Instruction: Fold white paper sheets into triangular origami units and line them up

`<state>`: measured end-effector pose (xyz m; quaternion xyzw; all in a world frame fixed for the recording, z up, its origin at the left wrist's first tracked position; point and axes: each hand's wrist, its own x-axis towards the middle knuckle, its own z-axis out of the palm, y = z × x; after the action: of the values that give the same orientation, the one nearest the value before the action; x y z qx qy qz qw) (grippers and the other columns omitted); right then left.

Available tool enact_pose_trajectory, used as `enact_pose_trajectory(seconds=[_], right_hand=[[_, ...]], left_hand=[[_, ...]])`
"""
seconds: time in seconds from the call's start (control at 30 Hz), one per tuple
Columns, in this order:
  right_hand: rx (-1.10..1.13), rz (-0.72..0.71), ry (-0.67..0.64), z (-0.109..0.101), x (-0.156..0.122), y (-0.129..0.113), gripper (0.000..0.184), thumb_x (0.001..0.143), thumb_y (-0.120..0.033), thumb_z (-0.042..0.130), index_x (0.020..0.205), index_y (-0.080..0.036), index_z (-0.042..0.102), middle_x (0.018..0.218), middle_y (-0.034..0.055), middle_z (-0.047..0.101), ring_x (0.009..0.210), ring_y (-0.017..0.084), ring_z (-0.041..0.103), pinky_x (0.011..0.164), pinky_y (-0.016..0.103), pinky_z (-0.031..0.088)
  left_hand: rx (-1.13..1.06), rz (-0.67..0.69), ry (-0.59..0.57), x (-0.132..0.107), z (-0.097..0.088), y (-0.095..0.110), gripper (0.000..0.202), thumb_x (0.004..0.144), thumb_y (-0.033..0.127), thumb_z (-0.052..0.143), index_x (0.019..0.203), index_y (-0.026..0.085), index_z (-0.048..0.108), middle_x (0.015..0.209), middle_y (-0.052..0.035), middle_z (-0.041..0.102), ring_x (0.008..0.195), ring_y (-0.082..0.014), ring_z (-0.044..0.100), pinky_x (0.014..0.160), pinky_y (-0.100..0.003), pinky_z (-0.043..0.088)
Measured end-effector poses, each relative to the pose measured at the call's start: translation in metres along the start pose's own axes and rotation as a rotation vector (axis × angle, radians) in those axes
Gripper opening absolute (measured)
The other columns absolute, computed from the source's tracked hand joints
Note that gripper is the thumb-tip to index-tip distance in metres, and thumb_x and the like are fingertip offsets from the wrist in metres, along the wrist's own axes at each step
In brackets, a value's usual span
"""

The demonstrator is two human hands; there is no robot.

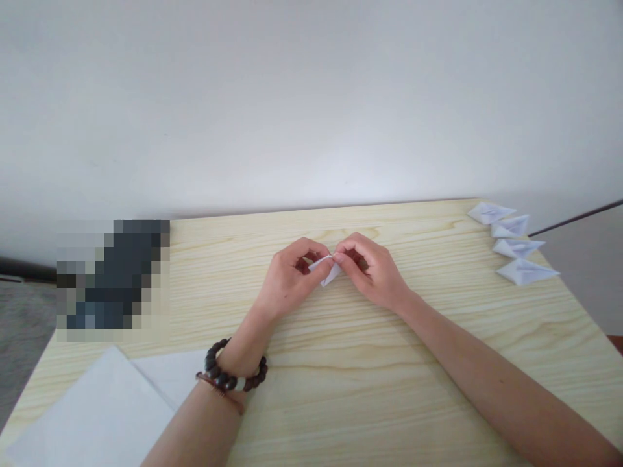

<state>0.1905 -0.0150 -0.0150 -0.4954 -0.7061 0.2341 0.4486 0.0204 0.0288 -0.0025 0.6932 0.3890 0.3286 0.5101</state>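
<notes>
A small piece of folded white paper (331, 274) is pinched between both hands, just above the middle of the table. My left hand (296, 272) grips its left side with thumb and fingers. On the other side, my right hand (367, 266) pinches the top edge, its fingertips meeting those of the left. Much of the paper is hidden behind the thumbs, so its full shape does not show. Dark beads circle my left wrist.
Several folded white paper boats (528, 272) stand in a column at the table's right edge. White paper sheets (97, 408) lie at the front left. A dark pixelated object (124, 272) is at the back left. A pale wall (311, 104) rises behind the wooden table (302, 408).
</notes>
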Motion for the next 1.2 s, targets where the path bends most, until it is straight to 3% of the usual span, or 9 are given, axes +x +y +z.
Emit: enact_pose_trajectory(seconds=[0.17, 0.3, 0.43, 0.6, 0.83, 1.07, 1.2], right_hand=[[0.045, 0.048, 0.026, 0.0000, 0.0001, 0.0014, 0.012, 0.093, -0.027, 0.050, 0.083, -0.020, 0.053, 0.075, -0.0004, 0.053, 0.059, 0.009, 0.048, 0.051, 0.022, 0.040], [0.089, 0.098, 0.080, 0.0003, 0.0007, 0.0033, 0.015, 0.093, -0.032, 0.050, 0.084, -0.021, 0.053, 0.075, 0.0001, 0.055, 0.063, 0.011, 0.055, 0.054, 0.023, 0.046], [0.156, 0.152, 0.140, 0.0009, 0.0009, 0.0042, 0.016, 0.094, -0.035, 0.050, 0.088, -0.021, 0.054, 0.083, 0.0022, 0.063, 0.065, 0.012, 0.061, 0.055, 0.023, 0.050], [0.265, 0.198, 0.219, 0.0022, 0.0011, 0.0043, 0.019, 0.093, -0.039, 0.052, 0.089, -0.020, 0.054, 0.087, 0.0038, 0.069, 0.065, 0.012, 0.065, 0.058, 0.025, 0.056], [0.394, 0.240, 0.343, 0.0035, 0.0057, 0.0055, 0.025, 0.091, -0.045, 0.054, 0.088, -0.020, 0.052, 0.088, 0.0035, 0.070, 0.067, 0.013, 0.069, 0.065, 0.029, 0.061], [0.320, 0.088, 0.205, 0.0020, -0.0017, 0.0052, 0.012, 0.094, -0.032, 0.051, 0.101, -0.022, 0.051, 0.107, 0.0069, 0.066, 0.078, 0.014, 0.068, 0.073, 0.032, 0.059], [0.132, -0.103, 0.080, -0.0016, -0.0039, -0.0002, 0.022, 0.090, -0.024, 0.054, 0.112, -0.024, 0.054, 0.121, 0.0109, 0.058, 0.096, 0.020, 0.064, 0.078, 0.037, 0.059]], left_hand=[[-0.164, 0.020, 0.040, 0.0013, -0.0005, -0.0048, 0.017, 0.079, 0.033, 0.067, 0.078, 0.017, 0.062, 0.076, -0.0006, 0.063, 0.067, -0.0119, 0.057, 0.058, -0.022, 0.044], [-0.226, -0.001, 0.061, 0.0030, 0.0000, -0.0068, 0.020, 0.077, 0.035, 0.071, 0.084, 0.017, 0.067, 0.085, -0.0032, 0.069, 0.076, -0.0148, 0.063, 0.067, -0.024, 0.049], [-0.287, 0.017, 0.162, 0.0049, -0.0004, -0.0075, 0.021, 0.075, 0.034, 0.073, 0.087, 0.018, 0.070, 0.093, -0.0048, 0.073, 0.087, -0.0169, 0.066, 0.080, -0.027, 0.052], [-0.413, -0.004, 0.269, 0.0069, -0.0014, -0.0078, 0.021, 0.074, 0.034, 0.076, 0.084, 0.016, 0.069, 0.094, -0.0067, 0.075, 0.085, -0.0171, 0.068, 0.083, -0.031, 0.054], [-0.577, -0.047, 0.263, 0.0080, -0.0031, -0.0101, 0.025, 0.077, 0.038, 0.072, 0.085, 0.017, 0.061, 0.098, -0.0070, 0.075, 0.096, -0.0185, 0.069, 0.088, -0.034, 0.055], [-0.482, 0.018, 0.231, 0.0066, -0.0034, -0.0078, 0.020, 0.080, 0.032, 0.071, 0.085, 0.016, 0.060, 0.096, -0.0087, 0.075, 0.089, -0.0180, 0.071, 0.087, -0.033, 0.055], [-0.408, 0.015, 0.217, 0.0062, -0.0047, -0.0071, 0.018, 0.080, 0.030, 0.071, 0.087, 0.016, 0.061, 0.103, -0.0098, 0.074, 0.094, -0.0192, 0.070, 0.087, -0.032, 0.054]])
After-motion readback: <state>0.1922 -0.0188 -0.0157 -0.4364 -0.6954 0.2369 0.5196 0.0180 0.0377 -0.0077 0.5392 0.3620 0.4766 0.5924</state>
